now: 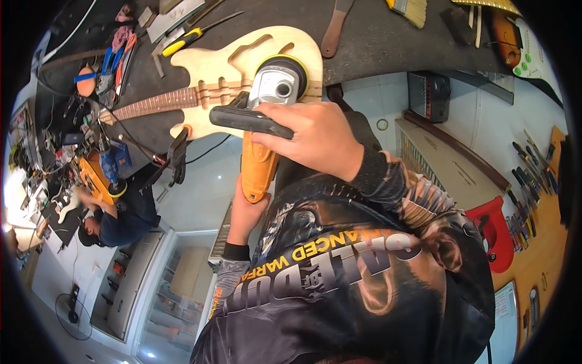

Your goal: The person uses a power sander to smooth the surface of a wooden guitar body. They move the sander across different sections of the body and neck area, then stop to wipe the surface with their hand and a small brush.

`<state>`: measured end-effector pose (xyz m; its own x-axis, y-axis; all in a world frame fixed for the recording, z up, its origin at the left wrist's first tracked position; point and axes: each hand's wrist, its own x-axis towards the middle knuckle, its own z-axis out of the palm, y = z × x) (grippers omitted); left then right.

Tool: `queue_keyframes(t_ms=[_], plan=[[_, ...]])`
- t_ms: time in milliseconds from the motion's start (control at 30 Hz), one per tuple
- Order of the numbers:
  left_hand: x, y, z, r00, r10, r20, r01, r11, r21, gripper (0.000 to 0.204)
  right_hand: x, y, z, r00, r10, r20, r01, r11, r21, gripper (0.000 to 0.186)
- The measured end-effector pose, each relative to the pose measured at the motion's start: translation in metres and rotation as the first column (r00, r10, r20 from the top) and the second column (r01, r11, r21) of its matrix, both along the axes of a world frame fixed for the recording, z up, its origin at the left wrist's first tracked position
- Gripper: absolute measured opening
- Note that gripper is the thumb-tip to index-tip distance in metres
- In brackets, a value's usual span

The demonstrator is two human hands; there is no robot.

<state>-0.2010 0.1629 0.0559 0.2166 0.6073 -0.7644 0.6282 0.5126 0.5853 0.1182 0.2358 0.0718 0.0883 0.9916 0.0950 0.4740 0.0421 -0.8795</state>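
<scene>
An electric guitar [203, 60] of bare pale wood, with a dark fretted neck, lies on the dark bench. On its body rests the round pad of an orange and grey polisher [262, 159]. My right hand [321, 136] is closed around the polisher's black side handle [242, 118]. My left hand [244, 209] grips the rear of the orange housing, its fingers partly hidden behind it. A black clamp [177, 155] with an orange tip sits at the guitar's near edge. Whether the pad is spinning cannot be told.
A yellow-black screwdriver [182, 42], a brown-handled tool [335, 33] and a brush [409, 11] lie on the bench [370, 48]. Pliers [109, 60] and other tools crowd its left. Another guitar [530, 57] is far right. A co-worker [127, 215] works at the left.
</scene>
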Motion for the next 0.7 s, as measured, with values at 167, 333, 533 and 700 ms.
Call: queue_keyframes(t_ms=[167, 333, 533, 700], plan=[[0.014, 0.022, -0.009, 0.994, -0.049, -0.093, 0.061, 0.988, 0.139, 0.067, 0.006, 0.012, -0.015, 0.998, -0.055, 0.002, 0.055, 0.998, 0.01, 0.044], [0.018, 0.03, -0.01, 0.992, -0.095, -0.084, 0.106, 0.985, 0.136, 0.066, 0.013, 0.007, -0.019, 0.995, -0.1, -0.026, 0.101, 0.994, 0.048, 0.043], [0.015, 0.025, -0.006, 0.986, -0.14, -0.086, 0.15, 0.981, 0.124, 0.066, 0.017, -0.012, -0.006, 0.997, -0.075, -0.004, 0.074, 0.996, -0.056, 0.046], [0.008, 0.026, -0.011, 0.991, -0.084, -0.1, 0.095, 0.99, 0.107, 0.065, 0.009, 0.0, -0.008, 0.999, -0.045, -0.004, 0.044, 0.998, -0.037, 0.049]])
